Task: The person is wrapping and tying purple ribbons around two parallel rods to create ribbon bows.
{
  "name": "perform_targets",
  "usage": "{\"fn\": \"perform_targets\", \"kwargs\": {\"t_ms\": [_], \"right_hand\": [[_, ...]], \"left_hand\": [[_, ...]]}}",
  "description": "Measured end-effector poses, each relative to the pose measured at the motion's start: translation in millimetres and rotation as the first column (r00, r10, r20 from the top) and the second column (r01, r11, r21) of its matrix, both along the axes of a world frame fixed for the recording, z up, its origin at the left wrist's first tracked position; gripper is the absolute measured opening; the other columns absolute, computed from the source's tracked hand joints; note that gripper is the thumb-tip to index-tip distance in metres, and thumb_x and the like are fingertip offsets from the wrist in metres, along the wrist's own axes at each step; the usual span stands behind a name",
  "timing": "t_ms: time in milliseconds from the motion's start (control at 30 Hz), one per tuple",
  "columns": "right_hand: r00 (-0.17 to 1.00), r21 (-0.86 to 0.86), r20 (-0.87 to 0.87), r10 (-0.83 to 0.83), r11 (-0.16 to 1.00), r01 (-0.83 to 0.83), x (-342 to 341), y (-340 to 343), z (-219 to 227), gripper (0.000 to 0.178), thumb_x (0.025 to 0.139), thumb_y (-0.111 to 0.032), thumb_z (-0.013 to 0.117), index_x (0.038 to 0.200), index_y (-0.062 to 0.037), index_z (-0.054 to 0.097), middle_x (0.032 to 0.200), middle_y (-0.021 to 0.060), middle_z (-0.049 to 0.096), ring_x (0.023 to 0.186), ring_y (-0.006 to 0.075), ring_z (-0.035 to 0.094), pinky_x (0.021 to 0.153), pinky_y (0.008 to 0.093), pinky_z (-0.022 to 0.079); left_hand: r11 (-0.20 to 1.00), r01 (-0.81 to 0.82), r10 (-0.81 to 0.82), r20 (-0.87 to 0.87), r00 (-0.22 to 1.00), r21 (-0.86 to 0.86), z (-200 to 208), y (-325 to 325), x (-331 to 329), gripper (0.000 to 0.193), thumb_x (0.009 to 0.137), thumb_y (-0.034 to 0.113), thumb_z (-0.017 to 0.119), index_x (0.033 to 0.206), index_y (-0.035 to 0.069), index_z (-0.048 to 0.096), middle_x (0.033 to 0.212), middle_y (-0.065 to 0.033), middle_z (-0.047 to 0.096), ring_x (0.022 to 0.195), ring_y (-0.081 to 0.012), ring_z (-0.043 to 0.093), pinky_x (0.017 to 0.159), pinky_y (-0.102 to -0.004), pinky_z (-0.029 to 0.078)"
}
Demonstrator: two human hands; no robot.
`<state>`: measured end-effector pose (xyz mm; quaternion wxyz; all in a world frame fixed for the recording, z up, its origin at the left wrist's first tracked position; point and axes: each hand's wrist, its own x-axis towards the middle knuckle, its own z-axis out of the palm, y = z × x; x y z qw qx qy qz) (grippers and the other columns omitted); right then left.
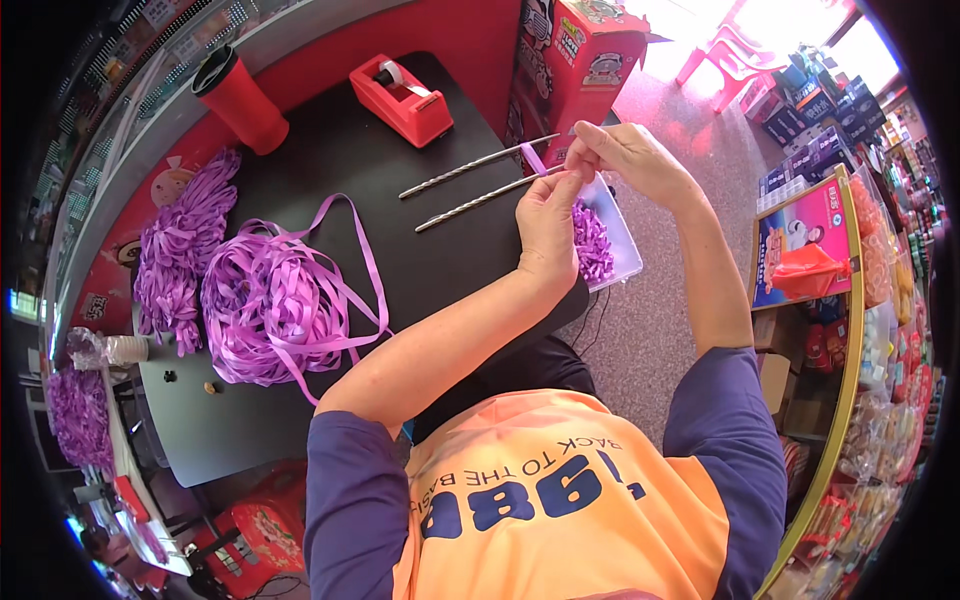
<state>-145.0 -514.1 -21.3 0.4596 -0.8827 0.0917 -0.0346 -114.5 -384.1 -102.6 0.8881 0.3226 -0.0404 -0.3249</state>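
Both my hands meet over the table's right edge with the fingertips pinched close together. My left hand (pixel 548 222) and my right hand (pixel 632 162) are each closed on something too small to make out. Beside the fingertips, two thin twisted metal rods (pixel 465 170) lie roughly parallel, pointing left over the black table. A short band of purple ribbon (pixel 533 158) spans their right ends, right by my left hand. Below the hands, a white tray (pixel 625 262) holds many small purple ribbon pieces (pixel 592 245), partly hidden by my left hand.
On the black table (pixel 320 130) lie a loose heap of purple ribbon (pixel 275 305), a second bundle (pixel 185 250), a red tape dispenser (pixel 402 100) and a red tumbler (pixel 240 100). A red carton (pixel 580 70) stands beyond. Shelves of packaged goods (pixel 880 400) line the right.
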Motion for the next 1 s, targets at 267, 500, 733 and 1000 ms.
{"fn": "perform_targets", "kwargs": {"t_ms": [267, 500, 733, 1000], "right_hand": [[0.993, -0.130, 0.067, -0.102, 0.985, 0.110, -5.2, 9.9, -7.4, 0.055, 0.097, -0.049, 0.047, 0.086, 0.0000, 0.070, 0.069, 0.0089, 0.064, 0.068, 0.0147, 0.060, 0.067, 0.0298, 0.047], [0.964, 0.196, 0.148, -0.220, 0.962, 0.190, -19.4, 0.7, -31.0, 0.040, 0.096, -0.035, 0.054, 0.102, 0.0010, 0.069, 0.092, 0.0094, 0.070, 0.086, 0.0130, 0.064, 0.079, 0.0276, 0.049], [0.958, 0.618, 0.131, -0.254, 0.776, 0.121, -26.0, 1.9, -59.2, 0.019, 0.089, -0.016, 0.068, 0.098, 0.0007, 0.070, 0.091, 0.0045, 0.069, 0.085, 0.0090, 0.063, 0.078, 0.0234, 0.049], [0.940, 0.397, 0.189, -0.283, 0.898, 0.191, -21.2, -5.9, -49.2, 0.019, 0.087, -0.014, 0.069, 0.097, 0.0021, 0.070, 0.088, 0.0040, 0.069, 0.080, 0.0080, 0.062, 0.074, 0.0223, 0.049]], "left_hand": [[1.000, -0.012, 0.012, -0.001, 1.000, -0.026, -0.5, -1.8, -0.6, 0.013, 0.089, 0.015, 0.067, 0.089, 0.005, 0.059, 0.086, -0.0031, 0.063, 0.078, -0.0100, 0.058, 0.073, -0.0256, 0.048], [1.000, 0.006, -0.006, -0.019, 1.000, -0.002, 0.2, -1.4, 0.5, 0.009, 0.089, 0.012, 0.066, 0.088, 0.005, 0.059, 0.081, -0.0022, 0.063, 0.073, -0.0095, 0.059, 0.067, -0.0248, 0.049], [1.000, -0.001, 0.001, -0.011, 1.000, 0.004, -0.3, -0.6, -1.8, 0.009, 0.089, 0.011, 0.066, 0.091, 0.004, 0.061, 0.084, -0.0028, 0.063, 0.073, -0.0086, 0.059, 0.065, -0.0240, 0.049], [1.000, -0.017, 0.017, 0.046, 0.999, 0.016, 5.9, 0.0, -3.9, 0.011, 0.090, 0.012, 0.063, 0.096, 0.003, 0.062, 0.087, -0.0035, 0.063, 0.080, -0.0095, 0.059, 0.071, -0.0247, 0.049]]}}
